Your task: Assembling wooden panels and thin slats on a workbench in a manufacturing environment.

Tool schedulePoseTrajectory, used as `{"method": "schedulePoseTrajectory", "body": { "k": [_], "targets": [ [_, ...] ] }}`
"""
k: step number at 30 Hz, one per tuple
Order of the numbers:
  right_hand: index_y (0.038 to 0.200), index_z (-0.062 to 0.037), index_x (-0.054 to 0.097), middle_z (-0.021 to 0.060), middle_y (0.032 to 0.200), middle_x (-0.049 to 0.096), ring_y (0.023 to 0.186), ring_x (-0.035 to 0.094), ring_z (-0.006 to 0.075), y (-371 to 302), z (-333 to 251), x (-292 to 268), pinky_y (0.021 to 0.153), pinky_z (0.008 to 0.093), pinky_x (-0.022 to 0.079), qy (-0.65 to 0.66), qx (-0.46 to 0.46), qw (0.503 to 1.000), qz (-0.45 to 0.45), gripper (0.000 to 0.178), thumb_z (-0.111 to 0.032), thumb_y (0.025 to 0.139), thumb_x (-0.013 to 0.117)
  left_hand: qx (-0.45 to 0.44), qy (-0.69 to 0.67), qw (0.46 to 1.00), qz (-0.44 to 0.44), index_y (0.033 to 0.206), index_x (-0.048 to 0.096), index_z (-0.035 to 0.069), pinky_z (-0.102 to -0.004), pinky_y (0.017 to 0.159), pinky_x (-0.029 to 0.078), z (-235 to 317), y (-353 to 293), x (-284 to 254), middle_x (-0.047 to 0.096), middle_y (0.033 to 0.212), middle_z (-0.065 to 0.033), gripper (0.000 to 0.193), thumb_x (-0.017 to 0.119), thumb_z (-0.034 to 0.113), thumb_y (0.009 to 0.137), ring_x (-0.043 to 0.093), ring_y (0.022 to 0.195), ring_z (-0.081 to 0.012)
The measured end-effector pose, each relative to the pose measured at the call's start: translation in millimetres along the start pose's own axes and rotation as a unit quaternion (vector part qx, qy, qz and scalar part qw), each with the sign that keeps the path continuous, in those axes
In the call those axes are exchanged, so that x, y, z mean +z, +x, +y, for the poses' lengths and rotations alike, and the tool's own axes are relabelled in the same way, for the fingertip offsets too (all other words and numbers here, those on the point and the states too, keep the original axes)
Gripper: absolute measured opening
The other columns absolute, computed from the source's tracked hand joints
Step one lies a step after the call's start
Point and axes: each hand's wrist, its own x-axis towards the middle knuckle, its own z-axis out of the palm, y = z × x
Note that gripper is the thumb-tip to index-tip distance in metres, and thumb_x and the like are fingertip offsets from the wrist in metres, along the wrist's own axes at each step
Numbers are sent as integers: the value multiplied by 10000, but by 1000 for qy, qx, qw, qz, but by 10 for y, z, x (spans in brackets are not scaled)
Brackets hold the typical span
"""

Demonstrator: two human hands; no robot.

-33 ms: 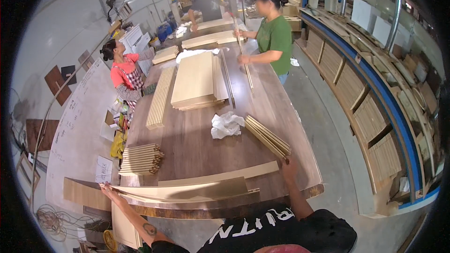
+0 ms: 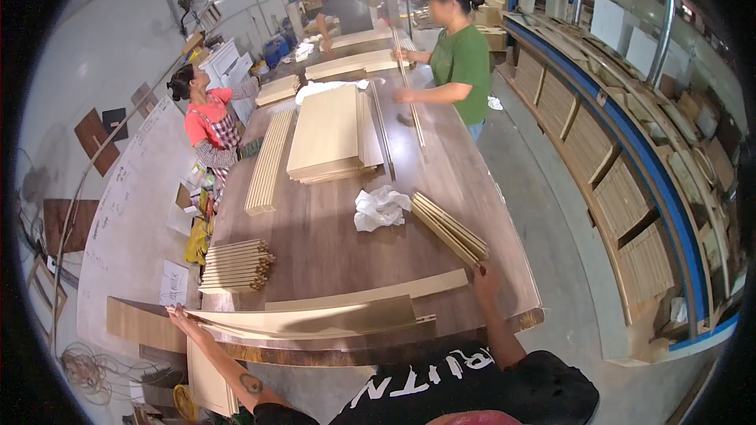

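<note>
A few long beige boards (image 2: 315,319) lie along the near edge of the brown table (image 2: 331,244). My left hand (image 2: 179,313) grips their left end, which juts past the table's corner. My right hand (image 2: 486,275) rests on the table at the right. Its fingers are spread and touch the near end of a bundle of thin beige strips (image 2: 449,228), just beyond the right end of a further long board (image 2: 370,291). A crumpled white cloth (image 2: 380,206) lies beside that bundle.
A stack of short strips (image 2: 236,264), a row of slats (image 2: 268,161) and a pile of beige panels (image 2: 331,134) lie on the table. A person in green (image 2: 461,63) handles long strips at the right side; a person in red (image 2: 209,122) stands left. Shelves (image 2: 622,189) line the right wall.
</note>
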Motion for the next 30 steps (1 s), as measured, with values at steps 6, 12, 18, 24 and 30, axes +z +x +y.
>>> {"method": "schedulePoseTrajectory", "body": {
  "k": [6,12,18,24,30],
  "targets": [
    [1032,-30,628,196,954,624,931,588,362,-111,-3,-373,787,435,460,-96,22,995,-19,321,-275,825,642,-12,22,1000,3,1404,331,3,-453,1056,283,25,-51,120,402,1382,-177,683,521,396,879,374,1279,-307],
    [1162,-39,591,235,1077,568,1041,513,421,-101,-117,-424,907,483,414,-86,-60,994,-35,421,-276,818,645,-60,27,998,-3,1389,360,50,-459,1052,271,-53,87,-22,403,1380,-158,684,533,440,854,356,1295,-302],
    [1079,-14,618,230,1036,576,988,537,399,-73,-32,-299,861,482,431,-120,-105,987,-5,339,-237,825,645,-44,27,999,-14,1435,293,97,-510,1080,208,-258,156,-332,375,1422,-116,771,506,543,844,302,1343,-300],
    [1009,14,601,158,792,581,706,568,272,89,-993,-792,659,360,462,-8,-157,986,56,309,-276,902,601,-56,72,996,0,1472,221,115,-467,1106,218,-269,96,-428,365,1451,-106,735,446,536,914,331,1340,-289],
    [968,-9,648,76,857,657,780,611,147,332,-2025,-1772,661,285,496,106,-252,959,-76,192,-187,906,617,-119,107,986,35,1452,272,183,-509,1045,305,87,77,-146,378,1418,-130,696,485,498,869,385,1277,-334]
  ]
}}
